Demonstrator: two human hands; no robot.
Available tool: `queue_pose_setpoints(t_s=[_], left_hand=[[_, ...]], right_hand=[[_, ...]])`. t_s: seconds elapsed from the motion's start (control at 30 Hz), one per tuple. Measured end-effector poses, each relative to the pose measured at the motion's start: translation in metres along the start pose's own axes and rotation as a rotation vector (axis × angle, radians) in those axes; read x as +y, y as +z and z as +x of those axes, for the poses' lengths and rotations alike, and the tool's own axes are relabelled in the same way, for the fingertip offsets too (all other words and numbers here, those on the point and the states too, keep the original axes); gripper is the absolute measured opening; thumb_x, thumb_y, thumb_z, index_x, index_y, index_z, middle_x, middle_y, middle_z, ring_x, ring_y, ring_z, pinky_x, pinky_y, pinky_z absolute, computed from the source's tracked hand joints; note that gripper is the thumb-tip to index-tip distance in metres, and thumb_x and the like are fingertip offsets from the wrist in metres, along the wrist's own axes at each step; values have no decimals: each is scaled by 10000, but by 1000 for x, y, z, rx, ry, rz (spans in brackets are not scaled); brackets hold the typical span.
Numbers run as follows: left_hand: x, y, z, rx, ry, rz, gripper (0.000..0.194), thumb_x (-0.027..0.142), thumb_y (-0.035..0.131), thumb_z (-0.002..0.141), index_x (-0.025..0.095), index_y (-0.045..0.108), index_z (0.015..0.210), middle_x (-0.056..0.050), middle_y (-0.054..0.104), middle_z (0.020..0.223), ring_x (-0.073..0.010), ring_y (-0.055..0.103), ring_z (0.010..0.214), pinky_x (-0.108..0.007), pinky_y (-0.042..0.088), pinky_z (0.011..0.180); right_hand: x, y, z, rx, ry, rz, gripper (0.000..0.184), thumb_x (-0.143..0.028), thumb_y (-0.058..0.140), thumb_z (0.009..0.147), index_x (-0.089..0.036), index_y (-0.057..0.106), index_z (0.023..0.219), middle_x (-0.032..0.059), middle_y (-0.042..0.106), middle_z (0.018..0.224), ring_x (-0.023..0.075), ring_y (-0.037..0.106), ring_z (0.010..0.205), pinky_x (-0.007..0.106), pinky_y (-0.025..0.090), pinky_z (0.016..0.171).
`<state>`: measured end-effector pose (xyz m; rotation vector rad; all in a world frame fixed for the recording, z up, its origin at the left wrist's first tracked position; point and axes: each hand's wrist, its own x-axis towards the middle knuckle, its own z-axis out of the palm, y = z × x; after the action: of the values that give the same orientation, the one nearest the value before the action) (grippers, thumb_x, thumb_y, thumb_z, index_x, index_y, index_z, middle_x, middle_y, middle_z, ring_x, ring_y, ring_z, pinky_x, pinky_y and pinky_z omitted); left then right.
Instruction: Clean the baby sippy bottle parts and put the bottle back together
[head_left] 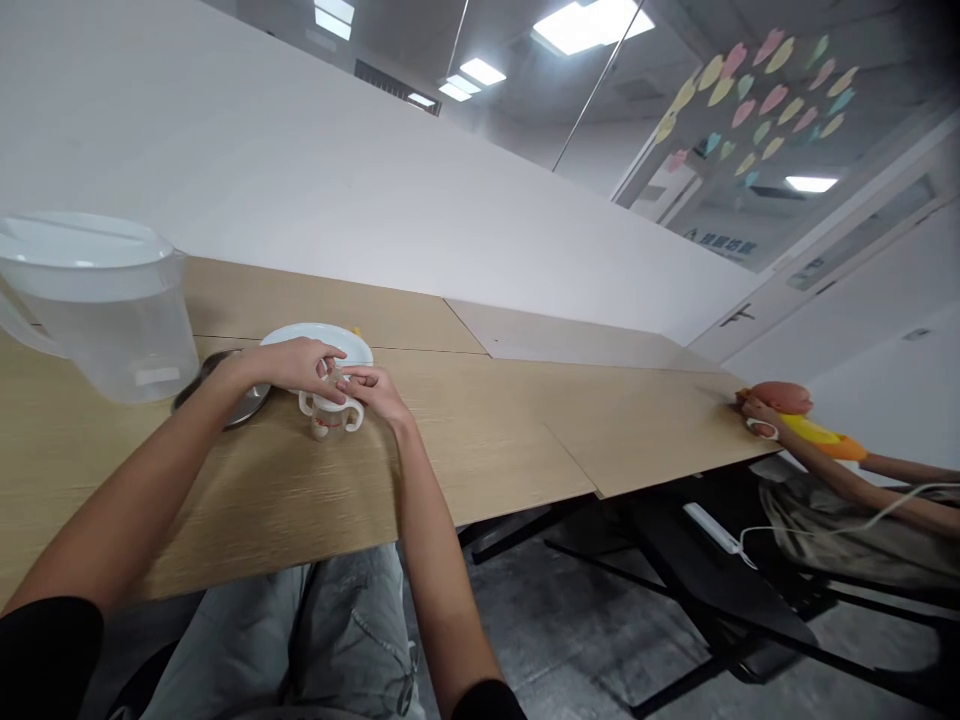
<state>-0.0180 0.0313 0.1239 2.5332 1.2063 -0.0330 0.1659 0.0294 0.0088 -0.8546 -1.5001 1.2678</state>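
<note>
Cup (328,415) on wooden table (480,430); left fingers (327,350) and right fingers (364,374) pinched at its top; white wall (300,170) beyond

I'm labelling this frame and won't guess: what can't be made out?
Head view, all:
Top of the two-handled cup: covered by the left hand and right hand.
Middle of the metal dish: behind the left forearm.
Pitcher handle: cut off by the left edge.
Background lettering: too small to read.
</note>
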Motion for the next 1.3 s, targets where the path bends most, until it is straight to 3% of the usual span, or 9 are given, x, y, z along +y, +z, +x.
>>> queue_pose_setpoints(t_s=[0.17, 0.3, 0.43, 0.57, 0.9, 1.1, 1.3], left_hand=[[11, -1, -5, 29, 18, -15, 948, 632, 643, 659, 173, 463, 1468, -113, 658, 1274, -272, 615, 1121, -276, 467, 870], [9, -3, -6, 29, 66, -12, 860, 577, 653, 692, 213, 481, 1453, -86, 668, 1255, -260, 618, 1121, -277, 465, 897], [-2, -2, 0, 12, 126, -90, 917, 525, 683, 686, 252, 387, 1510, -58, 691, 1206, -241, 637, 1095, -276, 474, 899], [-10, -2, 3, -24, 117, -174, 990, 516, 707, 666, 211, 334, 1531, -95, 677, 1225, -243, 631, 1105, -281, 486, 888], [-15, -4, 0, -159, 179, -364, 1065, 477, 673, 715, 194, 127, 1583, -132, 633, 1323, -228, 606, 1176, -314, 464, 964], [-11, -6, -4, -122, 114, -203, 981, 496, 661, 677, 187, 309, 1539, -127, 592, 1381, -257, 572, 1226, -293, 461, 964], [-6, -3, -4, -104, 125, -22, 753, 531, 644, 677, 223, 561, 1359, -84, 666, 1233, -257, 624, 1052, -278, 462, 842]], right_hand=[[1, 0, 2, 6, -37, -54, 513, -555, 845, 586, -176, 708, 904, -123, 268, 485, 53, 216, 481, 236, 145, 503], [-3, 3, 2, 1, -31, -58, 509, -566, 844, 579, -188, 661, 866, -129, 300, 468, 54, 235, 463, 225, 162, 487], [-12, 3, -2, -25, -8, -72, 521, -546, 859, 561, -196, 630, 872, -129, 337, 475, 58, 268, 464, 219, 184, 484], [-16, -5, -6, -76, -12, -96, 498, -489, 852, 603, -199, 664, 961, -128, 327, 494, 65, 291, 484, 220, 211, 503], [-9, -10, -4, -142, -47, -49, 438, -423, 839, 668, -189, 687, 1006, -135, 299, 492, 54, 254, 466, 227, 197, 488], [-13, -6, -6, -132, -42, -61, 445, -433, 852, 642, -190, 664, 964, -139, 303, 484, 54, 268, 460, 218, 192, 483], [-17, -3, -7, -124, -31, -53, 457, -443, 856, 617, -197, 642, 937, -140, 313, 487, 58, 278, 464, 215, 212, 488]])
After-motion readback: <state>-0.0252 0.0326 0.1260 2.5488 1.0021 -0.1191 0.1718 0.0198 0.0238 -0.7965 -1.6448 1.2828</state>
